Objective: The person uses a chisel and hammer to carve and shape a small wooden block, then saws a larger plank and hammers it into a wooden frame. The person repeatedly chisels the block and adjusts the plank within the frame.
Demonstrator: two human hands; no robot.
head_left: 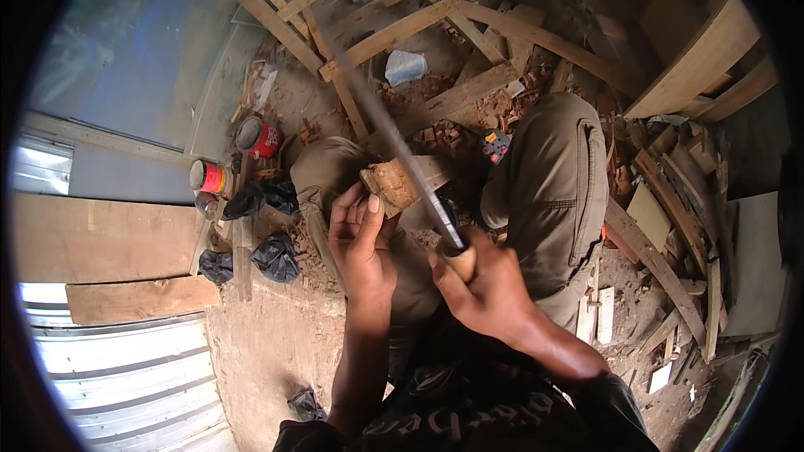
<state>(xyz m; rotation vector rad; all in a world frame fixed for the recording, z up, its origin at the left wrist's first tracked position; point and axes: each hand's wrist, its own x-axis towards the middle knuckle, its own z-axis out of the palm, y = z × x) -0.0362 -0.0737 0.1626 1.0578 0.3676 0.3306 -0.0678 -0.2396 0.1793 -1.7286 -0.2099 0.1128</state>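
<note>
A small block of wood [390, 185] sits on the person's left knee [331, 169], its rough, pale, crumbly end face turned up toward the camera. The left hand [362, 238] comes up from just below the block and holds it: the thumb and fingers curl around its lower left side, partly bent, with the fingertips pressed against the wood. Across the block's right edge runs a long, thin file [394, 144], its blade slanting from well above and left of the block down past it to the lower right. Whether the blade touches the block or only passes over it cannot be told, since the blade is blurred. The right hand [481, 285], below and right of the block, is closed in a tight fist around the file's rounded wooden handle [460, 262], with only the top of the handle showing above the knuckles.

To the right of the block is the person's other knee [553, 167], in olive trousers. Between that knee and the block, slightly above, lies a small red and black object [497, 145] on the dirt. Left of the block stand two red tins [260, 136], and black plastic bags [275, 256] lie below them. Above the block, a frame of rough wooden slats [394, 33] rests on the ground among wood chips and scraps.
</note>
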